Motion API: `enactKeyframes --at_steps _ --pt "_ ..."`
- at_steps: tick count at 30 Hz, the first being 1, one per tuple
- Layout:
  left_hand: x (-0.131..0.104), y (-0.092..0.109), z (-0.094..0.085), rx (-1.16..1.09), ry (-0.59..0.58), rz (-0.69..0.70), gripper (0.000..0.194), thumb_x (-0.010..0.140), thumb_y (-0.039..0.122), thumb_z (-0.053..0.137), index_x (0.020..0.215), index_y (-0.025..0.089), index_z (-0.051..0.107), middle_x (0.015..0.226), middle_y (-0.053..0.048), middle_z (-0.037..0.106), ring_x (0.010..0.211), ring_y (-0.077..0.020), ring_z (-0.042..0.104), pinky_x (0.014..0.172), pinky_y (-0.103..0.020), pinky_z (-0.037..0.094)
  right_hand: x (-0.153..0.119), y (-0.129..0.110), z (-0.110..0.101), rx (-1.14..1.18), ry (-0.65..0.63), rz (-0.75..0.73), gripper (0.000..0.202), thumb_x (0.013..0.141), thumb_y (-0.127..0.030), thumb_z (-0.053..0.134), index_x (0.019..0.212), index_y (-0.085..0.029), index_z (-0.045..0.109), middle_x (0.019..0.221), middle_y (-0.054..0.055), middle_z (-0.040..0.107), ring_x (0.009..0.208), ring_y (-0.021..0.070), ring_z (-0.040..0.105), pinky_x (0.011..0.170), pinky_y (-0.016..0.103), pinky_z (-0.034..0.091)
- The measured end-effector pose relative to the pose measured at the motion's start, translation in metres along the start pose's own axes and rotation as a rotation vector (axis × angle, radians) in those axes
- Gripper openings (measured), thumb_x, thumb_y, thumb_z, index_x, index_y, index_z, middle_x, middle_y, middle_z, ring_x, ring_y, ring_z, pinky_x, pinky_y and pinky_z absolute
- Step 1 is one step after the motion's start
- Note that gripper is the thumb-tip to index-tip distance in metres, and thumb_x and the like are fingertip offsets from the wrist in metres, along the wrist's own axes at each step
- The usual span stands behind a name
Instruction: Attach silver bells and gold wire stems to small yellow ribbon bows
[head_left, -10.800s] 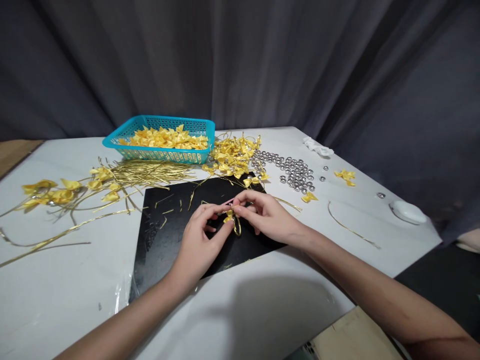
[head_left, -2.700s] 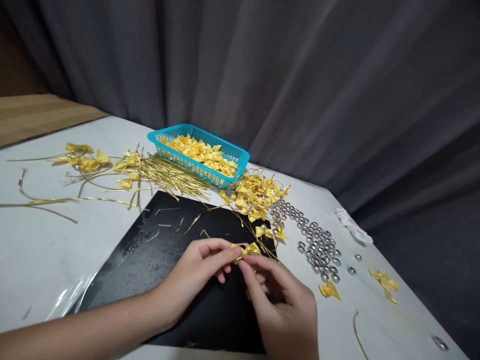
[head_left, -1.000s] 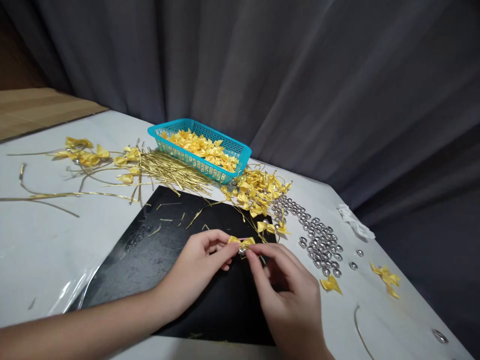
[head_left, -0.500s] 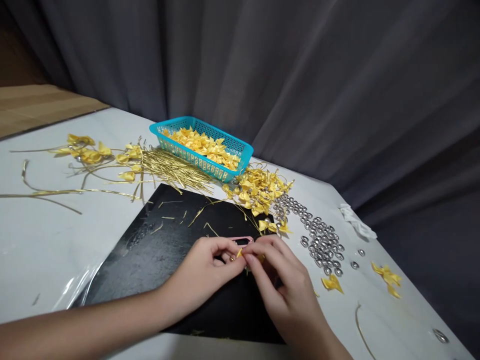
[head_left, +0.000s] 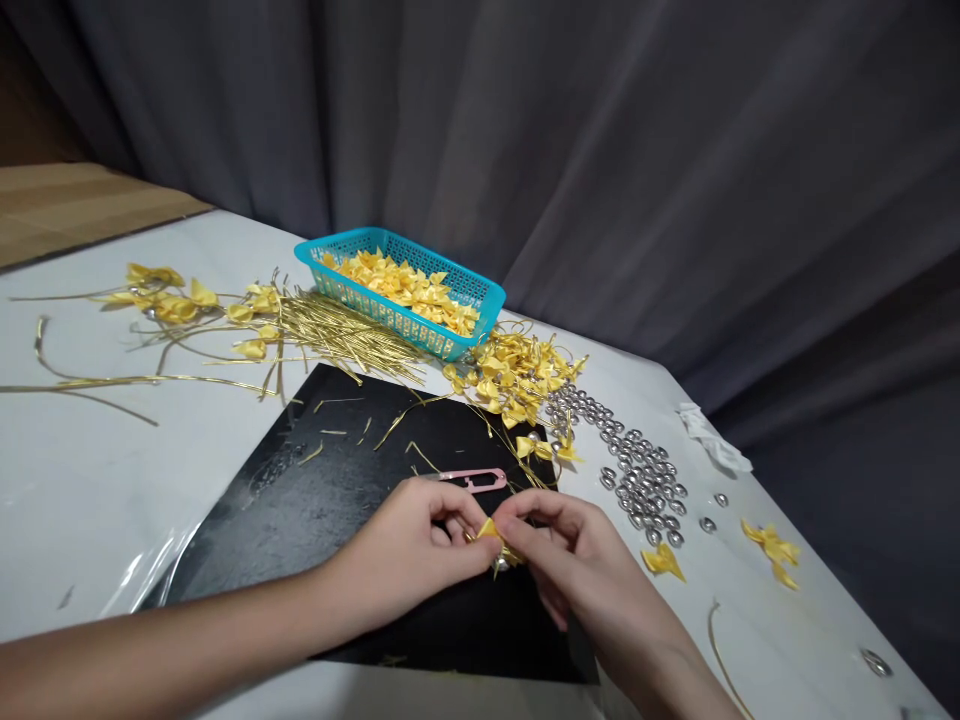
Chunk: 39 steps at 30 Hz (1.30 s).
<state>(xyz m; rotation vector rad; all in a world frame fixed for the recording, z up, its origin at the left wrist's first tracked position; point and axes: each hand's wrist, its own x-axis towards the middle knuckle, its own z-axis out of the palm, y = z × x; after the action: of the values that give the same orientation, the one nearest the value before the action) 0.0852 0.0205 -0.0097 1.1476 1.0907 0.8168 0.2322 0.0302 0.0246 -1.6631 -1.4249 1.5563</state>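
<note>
Over the black mat (head_left: pixel 247 540), my left hand (head_left: pixel 424 530) and my right hand (head_left: pixel 562 540) meet, both closed on one small yellow ribbon bow (head_left: pixel 489 529). Thumb and index finger of each hand pinch it from either side. A silver bit (head_left: pixel 501 564) shows just beneath the bow, between the fingertips; how it is joined to the bow is partly hidden. Just beyond my fingers lies a pink-handled tool (head_left: pixel 487 480), flat on the mat. Short gold scraps (head_left: pixel 311 453) are scattered on the mat's far half.
A turquoise basket (head_left: pixel 307 252) of yellow bows stands at the back, with gold ties (head_left: pixel 337 335) piled in front. More tied bows (head_left: pixel 517 375) and many silver rings (head_left: pixel 649 485) lie to the right. A crumpled white tissue (head_left: pixel 712 440) rests near the right edge.
Both hands have come slightly nearer to me with the bow, uncovering more of the pink-handled tool. My right hand has turned, and the silver bit under the bow shows more clearly.
</note>
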Motion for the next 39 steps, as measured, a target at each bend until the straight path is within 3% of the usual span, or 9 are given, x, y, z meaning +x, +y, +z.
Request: enactKeyframes --at_steps 5,11,17,19,23,28,34,39 --pt "0.0 0.0 -0.001 0.014 -0.008 -0.005 0.017 0.067 0.029 0.06 0.059 0.015 0.058 0.051 0.007 0.038 0.046 -0.0069 0.029 0.044 -0.021 0.022 0.003 0.002 -0.002 0.117 -0.043 0.051 0.022 0.07 -0.036 0.064 0.071 -0.015 0.06 0.034 -0.012 0.033 0.03 0.0017 0.023 0.031 0.012 0.025" --pt "0.002 0.001 -0.002 0.013 -0.01 0.008 0.018 0.069 0.029 0.06 0.058 0.015 0.057 0.051 0.007 0.039 0.047 -0.0072 0.031 0.045 -0.021 0.023 0.002 0.001 -0.001 0.073 -0.051 0.036 0.023 0.074 -0.039 0.061 0.073 -0.016 0.057 0.037 -0.012 0.032 0.031 0.0027 0.023 0.032 0.014 0.023" --pt "0.004 -0.003 -0.005 -0.012 -0.056 0.02 0.019 0.072 0.029 0.058 0.06 0.014 0.057 0.053 0.006 0.044 0.051 -0.0076 0.035 0.049 -0.021 0.026 0.001 -0.003 -0.001 -0.216 0.041 -0.338 0.019 0.077 -0.033 0.057 0.071 -0.016 0.059 0.058 -0.004 0.044 0.048 0.0064 0.035 0.045 0.019 0.028" --pt "0.004 -0.004 -0.005 0.011 -0.074 0.024 0.019 0.071 0.029 0.059 0.059 0.013 0.057 0.053 0.006 0.044 0.052 -0.0077 0.034 0.049 -0.021 0.026 0.002 -0.003 0.0 -0.282 0.026 -0.388 0.018 0.077 -0.03 0.056 0.069 -0.015 0.06 0.066 -0.001 0.048 0.052 0.0074 0.037 0.048 0.021 0.03" --pt "0.004 -0.005 -0.005 0.017 -0.104 -0.005 0.017 0.069 0.028 0.06 0.062 0.013 0.057 0.054 0.006 0.044 0.053 -0.0076 0.035 0.049 -0.021 0.026 0.003 0.0 0.002 -0.294 0.003 -0.314 0.016 0.077 -0.029 0.055 0.069 -0.016 0.059 0.057 -0.004 0.043 0.048 0.0073 0.035 0.044 0.02 0.029" --pt "0.006 -0.001 -0.006 -0.025 -0.119 -0.048 0.018 0.066 0.029 0.063 0.061 0.013 0.058 0.052 0.006 0.047 0.05 -0.0072 0.037 0.048 -0.021 0.025 0.005 0.005 -0.002 -0.168 0.045 -0.131 0.026 0.08 -0.045 0.05 0.082 -0.019 0.053 0.047 -0.009 0.036 0.035 0.0056 0.028 0.033 0.017 0.026" --pt "0.006 0.005 -0.009 -0.006 -0.088 -0.072 0.02 0.067 0.031 0.063 0.06 0.013 0.059 0.05 0.006 0.048 0.05 -0.0076 0.039 0.049 -0.021 0.028 0.001 -0.004 -0.009 -0.263 0.026 -0.221 0.025 0.076 -0.042 0.055 0.072 -0.018 0.054 0.043 -0.009 0.029 0.039 0.006 0.025 0.038 0.019 0.018" --pt "0.004 0.002 -0.009 0.008 -0.084 -0.042 0.02 0.069 0.031 0.062 0.062 0.012 0.06 0.051 0.005 0.049 0.051 -0.0076 0.04 0.05 -0.021 0.029 -0.004 -0.005 -0.012 -0.462 -0.001 -0.375 0.018 0.082 -0.028 0.05 0.069 -0.017 0.056 0.06 -0.002 0.044 0.049 0.0085 0.034 0.043 0.021 0.026"
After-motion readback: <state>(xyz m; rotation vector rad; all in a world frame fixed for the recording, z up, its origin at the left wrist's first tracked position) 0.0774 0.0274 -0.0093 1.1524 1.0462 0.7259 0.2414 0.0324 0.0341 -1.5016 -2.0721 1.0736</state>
